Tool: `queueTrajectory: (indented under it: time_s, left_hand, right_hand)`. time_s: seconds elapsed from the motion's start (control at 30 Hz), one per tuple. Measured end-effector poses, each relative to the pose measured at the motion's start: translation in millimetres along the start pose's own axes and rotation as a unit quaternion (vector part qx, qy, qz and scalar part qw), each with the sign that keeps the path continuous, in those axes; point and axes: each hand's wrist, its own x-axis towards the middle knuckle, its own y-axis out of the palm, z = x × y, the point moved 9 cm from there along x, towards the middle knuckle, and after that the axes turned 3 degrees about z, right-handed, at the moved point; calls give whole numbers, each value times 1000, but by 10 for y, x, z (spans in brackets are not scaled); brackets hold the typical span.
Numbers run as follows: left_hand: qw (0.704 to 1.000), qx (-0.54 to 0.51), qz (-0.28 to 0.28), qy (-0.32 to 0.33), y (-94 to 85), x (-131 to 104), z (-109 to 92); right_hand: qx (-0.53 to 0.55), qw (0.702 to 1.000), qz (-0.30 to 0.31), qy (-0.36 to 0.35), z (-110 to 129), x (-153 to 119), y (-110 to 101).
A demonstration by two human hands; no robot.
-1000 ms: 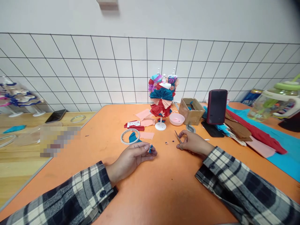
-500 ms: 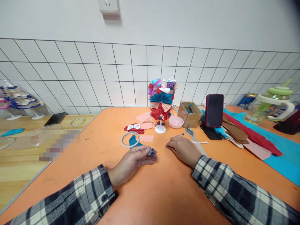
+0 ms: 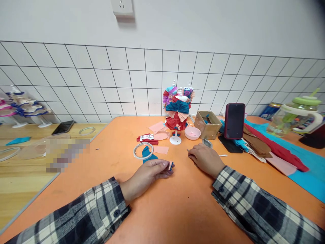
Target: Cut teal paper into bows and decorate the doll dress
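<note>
My left hand (image 3: pixel 154 170) is closed on a small blue and pink paper bow (image 3: pixel 171 165), pinched between thumb and fingers just above the table. Under and behind it lie a roll of tape (image 3: pixel 135 152) and a piece of blue crepe paper (image 3: pixel 149 158). My right hand (image 3: pixel 207 159) rests on the table with its fingers curled together. A tiny dark bit shows at its fingertips, too small to name. It covers most of a thin white stick (image 3: pixel 223 155) and the handle of a grey spoon-shaped tool (image 3: pixel 207 143).
A stand with a blue, pink and red paper dress (image 3: pixel 177 107) is ahead, beside a pink bowl (image 3: pixel 192 133) and a cardboard box (image 3: pixel 212 129). An upright phone (image 3: pixel 235 121), crepe paper strips (image 3: pixel 276 144) and a clear jug (image 3: pixel 289 120) stand or lie to the right.
My right hand has shifted right and forward over the white stick and the grey tool's handle. The bow has turned in my left hand, showing its pink strip. The view has swung slightly left.
</note>
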Motion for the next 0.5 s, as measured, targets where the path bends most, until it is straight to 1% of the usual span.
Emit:
queueTrajectory:
  time_s: [0.07, 0.13, 0.17, 0.23, 0.33, 0.5]
  left_hand:
    - [1000, 4, 0, 3, 3, -6, -9]
    - [1000, 17, -2, 10, -3, -10, -22]
    - [999, 29, -1, 14, -6, -9, -29]
    - [998, 60, 0, 24, -19, -2, -38]
    - [994, 107, -10, 34, -63, 15, -36]
    - [990, 131, -29, 34, -111, 26, -14]
  right_hand:
    - [19, 998, -40, 35, -194, -18, -106]
    - [15, 992, -83, 94, -490, -67, -208]
    - [5, 990, -92, 110, -612, -88, -230]
    - [-5, 990, -80, 117, -767, -98, -200]
    - [-15, 993, -42, 113, -823, -54, -73]
    - [-12, 994, -7, 112, -770, 82, 120]
